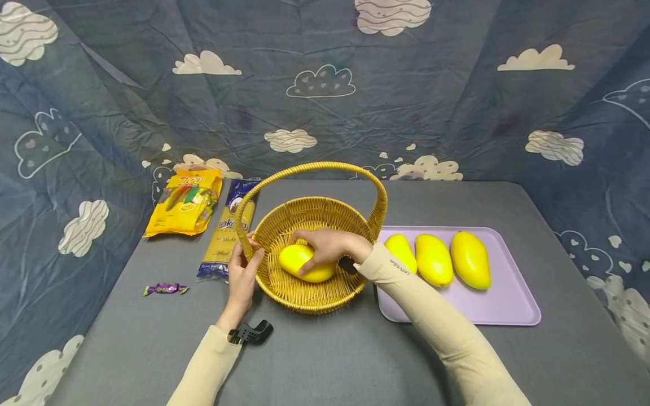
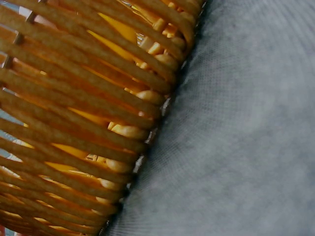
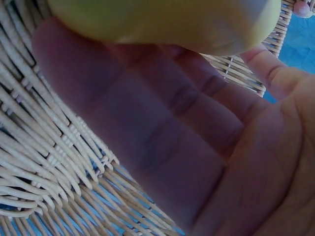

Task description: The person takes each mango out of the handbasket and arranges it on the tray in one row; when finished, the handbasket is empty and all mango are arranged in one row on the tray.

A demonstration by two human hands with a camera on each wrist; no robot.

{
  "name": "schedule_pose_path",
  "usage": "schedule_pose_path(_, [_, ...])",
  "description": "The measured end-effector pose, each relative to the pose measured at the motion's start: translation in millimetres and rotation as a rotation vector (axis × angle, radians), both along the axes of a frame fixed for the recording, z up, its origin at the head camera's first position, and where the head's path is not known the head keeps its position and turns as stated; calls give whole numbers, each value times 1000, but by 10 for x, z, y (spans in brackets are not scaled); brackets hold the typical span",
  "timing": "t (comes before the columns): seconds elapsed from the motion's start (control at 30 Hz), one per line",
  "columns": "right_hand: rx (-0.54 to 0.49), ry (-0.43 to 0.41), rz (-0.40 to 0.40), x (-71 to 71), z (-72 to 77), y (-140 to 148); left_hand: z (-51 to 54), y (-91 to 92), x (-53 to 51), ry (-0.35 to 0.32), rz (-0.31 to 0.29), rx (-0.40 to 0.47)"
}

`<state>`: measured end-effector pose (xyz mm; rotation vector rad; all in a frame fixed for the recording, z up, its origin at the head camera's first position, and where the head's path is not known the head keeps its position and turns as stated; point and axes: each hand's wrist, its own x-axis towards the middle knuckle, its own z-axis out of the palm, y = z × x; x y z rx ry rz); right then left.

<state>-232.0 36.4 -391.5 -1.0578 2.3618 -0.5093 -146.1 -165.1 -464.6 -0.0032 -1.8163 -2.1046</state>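
Observation:
A yellow mango (image 1: 311, 265) lies in the round wicker basket (image 1: 315, 307), on its woven bottom. My right hand (image 1: 327, 246) reaches in over the basket's right side and grips this mango, thumb on the near side and fingers on the far side. In the right wrist view the fingers (image 3: 162, 132) curve beneath the pale yellow mango (image 3: 167, 22). At the basket's left side, my left hand (image 1: 242, 276) holds the rim by the foot of the handle. Only the basket's wickerwork (image 2: 83, 98) and the grey tabletop show in the left wrist view.
Right of the basket, a lilac tray (image 1: 513, 304) bears three mangoes (image 1: 470, 260), one partly behind my right sleeve. To the left lie a pasta packet (image 1: 225, 237), a yellow candy bag (image 1: 185, 203) and a purple wrapped candy (image 1: 166, 288). The tall handle (image 1: 320, 165) arches over the basket.

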Motion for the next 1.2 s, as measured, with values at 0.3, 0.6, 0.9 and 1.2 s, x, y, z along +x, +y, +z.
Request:
schedule_pose_path(0.3, [-53, -12, -19, -4, 28, 76, 152, 47, 77, 14, 2, -6])
schedule_pose_path(0.6, [-145, 2, -85, 26, 160, 185, -68, -13, -26, 23, 5, 20])
schedule_pose_path(0.9, [-292, 97, -106, 114, 294, 325, -94, -9, -33, 54, 3, 15])
schedule_pose_path(1.2, [-416, 194, -164, 249, 373, 429, -99, -18, -38, 55, 2, 18])
